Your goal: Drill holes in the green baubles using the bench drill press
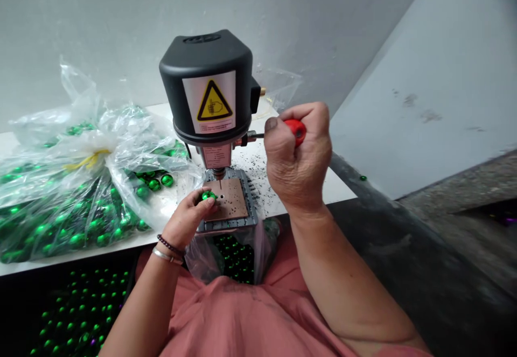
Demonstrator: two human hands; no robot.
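Observation:
Between the fingertips of my left hand (pixel 193 210) is a shiny green ball (pixel 209 196), held just left of a small hole in the brown board (pixel 232 206). Over that board stands a black bench drill press (pixel 205 82) with a yellow warning triangle on its front. Its thin drill bit (pixel 221 184) points down, apart from the ball. My right hand (pixel 301 158) is wrapped around the red knob (pixel 296 131) of the press's feed lever, to the right of the motor housing.
A clear plastic bag (pixel 84 184) full of green balls covers the table's left side. Loose balls (pixel 160 181) lie beside it. Dark shavings are scattered around the press base (pixel 250 206). An open bag (pixel 234 257) of green balls hangs below the table edge. More balls (pixel 81 308) are at lower left.

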